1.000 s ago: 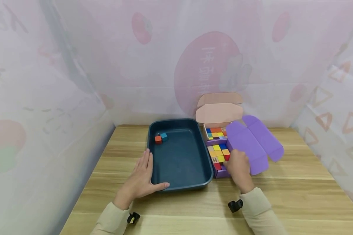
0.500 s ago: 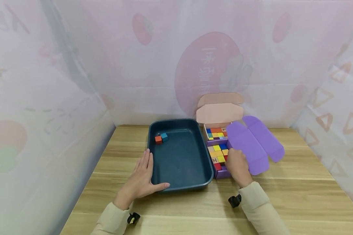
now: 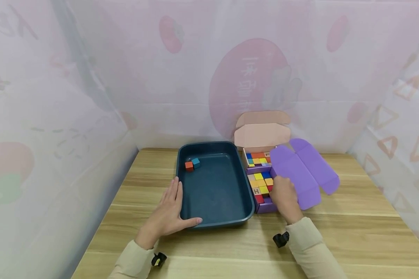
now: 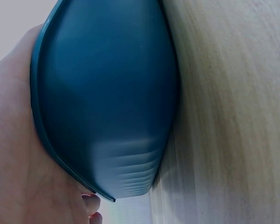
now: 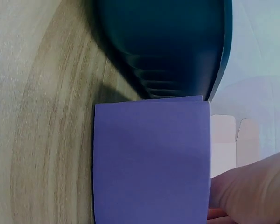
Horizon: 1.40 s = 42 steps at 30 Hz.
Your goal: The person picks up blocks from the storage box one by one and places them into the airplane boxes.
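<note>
My left hand (image 3: 165, 215) rests on the rim at the near left corner of a dark teal tray (image 3: 214, 197), fingers straight along its left side and thumb on the front edge. In the left wrist view the palm lies against the rim. An orange-red cube (image 3: 189, 166) and a blue cube (image 3: 196, 163) sit side by side in the tray's far left part. My right hand (image 3: 284, 195) reaches down into the right side of an open purple box (image 3: 267, 208) of colourful wooden cubes (image 3: 258, 183). Its fingertips are hidden; whether they hold a cube cannot be seen.
Behind the purple box stands an open pinkish box (image 3: 261, 135) with more cubes. The purple lid (image 3: 294, 170) folds out to the right. The wooden table (image 3: 356, 232) meets printed cloth walls (image 3: 181, 77) at the back and sides.
My right hand has shifted slightly within the purple box, and its fingertips have gone out of sight. The left hand and the two cubes in the tray stay put.
</note>
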Each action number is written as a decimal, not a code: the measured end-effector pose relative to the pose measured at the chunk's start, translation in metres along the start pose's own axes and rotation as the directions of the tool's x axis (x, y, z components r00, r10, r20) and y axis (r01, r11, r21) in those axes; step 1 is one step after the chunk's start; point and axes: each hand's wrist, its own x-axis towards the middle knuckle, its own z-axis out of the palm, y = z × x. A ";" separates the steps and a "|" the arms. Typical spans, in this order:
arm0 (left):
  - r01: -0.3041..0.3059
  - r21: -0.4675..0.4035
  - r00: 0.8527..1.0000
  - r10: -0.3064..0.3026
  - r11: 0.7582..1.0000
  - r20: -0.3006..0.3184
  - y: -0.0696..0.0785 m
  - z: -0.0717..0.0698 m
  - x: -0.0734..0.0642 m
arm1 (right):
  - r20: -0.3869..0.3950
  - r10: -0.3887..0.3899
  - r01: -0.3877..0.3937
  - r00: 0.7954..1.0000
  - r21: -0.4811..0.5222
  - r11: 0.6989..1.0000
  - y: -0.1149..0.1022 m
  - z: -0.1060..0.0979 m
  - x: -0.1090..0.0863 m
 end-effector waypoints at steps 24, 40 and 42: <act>-0.002 -0.005 1.000 0.002 1.000 -0.007 0.000 0.000 0.000 | -0.028 -0.094 0.095 0.995 0.016 0.995 -0.018 -0.028 0.003; 0.007 0.008 1.000 -0.007 1.000 0.008 -0.001 0.000 -0.001 | 0.092 -0.391 0.379 0.916 0.126 0.917 -0.105 -0.048 0.042; 0.010 0.010 1.000 -0.010 1.000 0.010 -0.002 0.000 -0.001 | 0.113 -0.416 0.403 0.902 0.123 0.907 -0.115 -0.042 0.048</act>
